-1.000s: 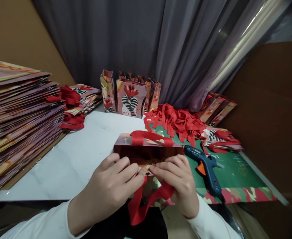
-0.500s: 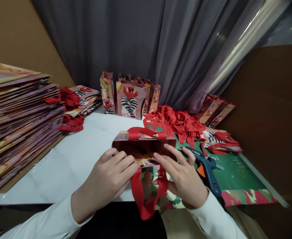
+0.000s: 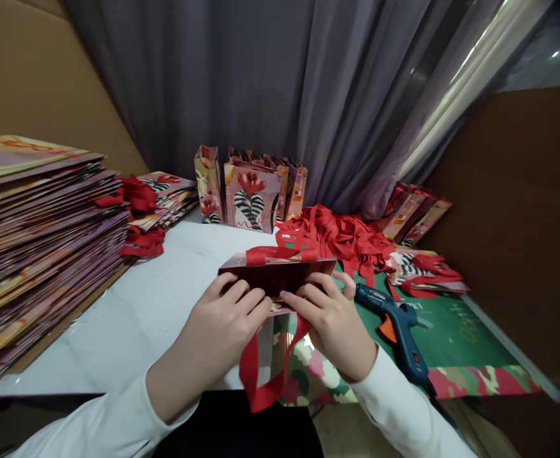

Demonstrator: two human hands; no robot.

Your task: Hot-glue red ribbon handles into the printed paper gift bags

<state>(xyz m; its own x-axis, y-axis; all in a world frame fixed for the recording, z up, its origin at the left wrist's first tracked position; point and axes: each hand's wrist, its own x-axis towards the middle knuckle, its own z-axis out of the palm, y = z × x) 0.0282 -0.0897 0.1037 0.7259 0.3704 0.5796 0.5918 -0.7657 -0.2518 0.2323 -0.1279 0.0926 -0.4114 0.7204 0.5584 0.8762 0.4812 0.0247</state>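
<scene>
Between my hands is a small printed paper gift bag (image 3: 325,266), its dark mouth facing up toward me. One red ribbon handle (image 3: 282,254) lies along its far edge. The other red ribbon handle (image 3: 255,388) loops down from the near edge over the table's front. My left hand (image 3: 229,324) grips the bag's near left edge, fingers curled over the rim into the mouth. With its fingers bent over the same edge, my right hand (image 3: 332,318) holds the near right side. Both thumbs are largely hidden.
A blue glue gun (image 3: 401,331) lies right on a green board (image 3: 475,337). Behind it are a red ribbon heap (image 3: 337,235) and a flat bag (image 3: 417,273). Finished-looking bags (image 3: 253,197) stand by the curtain (image 3: 241,76). A tall stack of flat bags (image 3: 51,254) rises at left.
My right hand has moved left and its fingers have curled over the near rim. The bag's mouth looks narrower, and the near ribbon loop has swung left.
</scene>
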